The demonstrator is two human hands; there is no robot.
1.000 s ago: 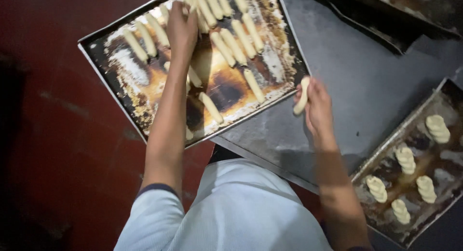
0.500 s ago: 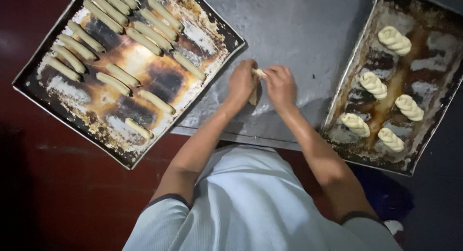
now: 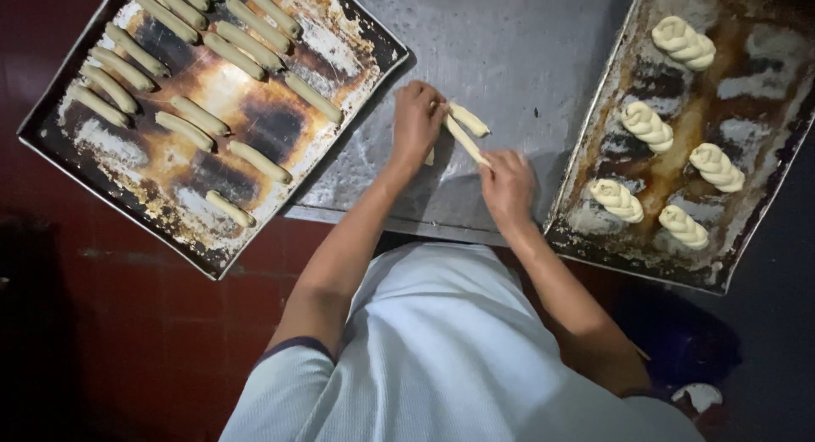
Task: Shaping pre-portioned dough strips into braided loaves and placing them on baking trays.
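Pale dough strip pinched btwn left hand & right hand, over metal table.

Both bare arms reach forward, hands close together at the middle of the metal tabletop.

The left hand lies knuckles up, nearer the far edge of the tabletop, fingers curled down and pinched on the upper end of a thin dough strip. The right hand sits nearer the near edge and slightly to the right, also back up, its fingers closed on the strip's lower end. The two hands are just apart, not touching. Both forearms are bare and run back from the near edge to the elbows, where short pale sleeves begin. The wrists are nearly straight.
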